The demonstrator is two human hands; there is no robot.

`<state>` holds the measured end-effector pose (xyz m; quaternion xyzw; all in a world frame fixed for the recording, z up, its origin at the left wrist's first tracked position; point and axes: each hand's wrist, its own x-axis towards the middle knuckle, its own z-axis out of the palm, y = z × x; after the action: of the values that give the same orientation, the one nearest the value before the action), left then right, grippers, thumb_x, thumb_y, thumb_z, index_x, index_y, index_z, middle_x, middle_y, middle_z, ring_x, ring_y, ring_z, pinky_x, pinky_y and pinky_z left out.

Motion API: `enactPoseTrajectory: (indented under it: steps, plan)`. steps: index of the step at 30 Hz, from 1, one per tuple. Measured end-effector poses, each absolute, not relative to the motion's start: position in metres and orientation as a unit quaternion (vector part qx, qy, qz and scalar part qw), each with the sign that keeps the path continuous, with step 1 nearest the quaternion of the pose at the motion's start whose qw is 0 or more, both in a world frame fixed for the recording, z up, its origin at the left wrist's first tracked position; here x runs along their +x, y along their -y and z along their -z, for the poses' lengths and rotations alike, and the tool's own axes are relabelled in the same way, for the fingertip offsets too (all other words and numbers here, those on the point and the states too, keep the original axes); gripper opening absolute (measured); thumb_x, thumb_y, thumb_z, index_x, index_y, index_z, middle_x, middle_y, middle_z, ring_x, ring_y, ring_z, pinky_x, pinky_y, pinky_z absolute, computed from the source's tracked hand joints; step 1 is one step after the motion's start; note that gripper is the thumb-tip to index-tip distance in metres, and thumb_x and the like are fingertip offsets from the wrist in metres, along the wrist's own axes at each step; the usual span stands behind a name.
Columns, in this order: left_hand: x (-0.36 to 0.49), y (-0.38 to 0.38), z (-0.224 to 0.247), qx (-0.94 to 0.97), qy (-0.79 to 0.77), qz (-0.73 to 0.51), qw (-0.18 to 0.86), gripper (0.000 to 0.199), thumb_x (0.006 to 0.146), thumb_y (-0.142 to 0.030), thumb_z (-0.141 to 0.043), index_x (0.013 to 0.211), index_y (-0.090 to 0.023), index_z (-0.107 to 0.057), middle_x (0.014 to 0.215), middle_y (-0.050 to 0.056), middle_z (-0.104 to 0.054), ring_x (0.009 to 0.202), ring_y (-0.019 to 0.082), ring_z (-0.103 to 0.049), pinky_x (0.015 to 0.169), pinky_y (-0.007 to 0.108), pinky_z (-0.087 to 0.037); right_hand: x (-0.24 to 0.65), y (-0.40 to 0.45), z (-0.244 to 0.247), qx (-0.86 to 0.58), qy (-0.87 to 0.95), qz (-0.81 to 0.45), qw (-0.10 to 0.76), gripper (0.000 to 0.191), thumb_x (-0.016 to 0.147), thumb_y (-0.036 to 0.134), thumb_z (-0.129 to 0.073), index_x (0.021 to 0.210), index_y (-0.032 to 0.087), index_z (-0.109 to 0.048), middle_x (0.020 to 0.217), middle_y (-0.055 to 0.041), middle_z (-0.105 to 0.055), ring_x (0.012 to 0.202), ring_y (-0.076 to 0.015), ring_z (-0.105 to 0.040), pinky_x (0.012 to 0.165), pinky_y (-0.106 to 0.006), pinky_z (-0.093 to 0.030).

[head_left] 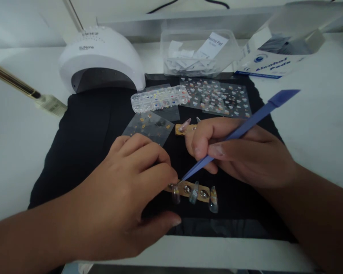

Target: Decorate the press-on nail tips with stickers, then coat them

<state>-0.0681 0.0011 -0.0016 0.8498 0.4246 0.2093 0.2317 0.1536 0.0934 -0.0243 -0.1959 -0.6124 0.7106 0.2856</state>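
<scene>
Blue tweezers are pinched in my right hand, slanting down to the left. Their tip is at a clear false nail on a light-brown display strip with round metal studs. Along the same strip stand a bluish clear false nail and another with yellowish decoration. My left hand lies over the strip's left end, its index fingertip beside the first nail and its thumb spread apart below. Behind my right fingers, a second strip carries a pinkish false nail.
A black cloth covers the table's middle. Sticker sheets and a clear compartment case lie beyond my hands. Farther back are a white nail lamp, a clear tub of packets and an alcohol pad box. A bottle is left.
</scene>
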Motion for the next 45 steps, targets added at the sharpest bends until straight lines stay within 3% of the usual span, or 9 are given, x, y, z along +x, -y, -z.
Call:
enactPoseTrajectory:
  steps: [16, 22, 33, 45]
  plan:
    - [-0.0702, 0.0004, 0.0005, 0.859, -0.407, -0.206, 0.231, 0.02, 0.085, -0.019, -0.071, 0.105, -0.022, -0.07, 0.107, 0.004, -0.066, 0.104, 0.028, -0.055, 0.086, 0.048, -0.041, 0.1489, -0.0942, 0.0225, -0.221, 0.604, -0.711, 0.284, 0.008, 0.081, 0.015, -0.06, 0.077, 0.015, -0.068, 0.063, 0.0045, -0.055, 0.05, -0.0076, -0.048, 0.052, -0.027, -0.032]
    - [-0.0689, 0.001, 0.0006, 0.85, -0.415, -0.218, 0.241, 0.015, 0.08, -0.017, -0.076, 0.094, -0.021, -0.07, 0.104, 0.005, -0.067, 0.102, 0.027, -0.054, 0.085, 0.048, -0.041, 0.1489, -0.0943, 0.0211, -0.21, 0.601, -0.719, 0.279, 0.009, 0.083, 0.013, -0.061, 0.077, 0.014, -0.067, 0.064, 0.0032, -0.055, 0.052, -0.0084, -0.047, 0.052, -0.028, -0.031]
    - [-0.0692, -0.0001, -0.0003, 0.853, -0.409, -0.205, 0.25, 0.013, 0.082, -0.017, -0.073, 0.093, -0.021, -0.067, 0.106, 0.005, -0.066, 0.102, 0.028, -0.055, 0.086, 0.05, -0.041, 0.1487, -0.0958, 0.0212, -0.201, 0.597, -0.727, 0.274, 0.008, 0.085, 0.014, -0.063, 0.078, 0.014, -0.067, 0.066, 0.0036, -0.054, 0.052, -0.0073, -0.047, 0.052, -0.027, -0.032]
    - [-0.069, 0.0013, 0.0006, 0.85, -0.414, -0.215, 0.246, 0.02, 0.081, -0.017, -0.076, 0.099, -0.023, -0.071, 0.106, 0.005, -0.067, 0.104, 0.028, -0.055, 0.086, 0.049, -0.041, 0.1473, -0.0942, 0.0194, -0.21, 0.593, -0.727, 0.275, 0.008, 0.085, 0.015, -0.065, 0.077, 0.015, -0.067, 0.064, 0.0034, -0.053, 0.051, -0.008, -0.046, 0.049, -0.026, -0.029]
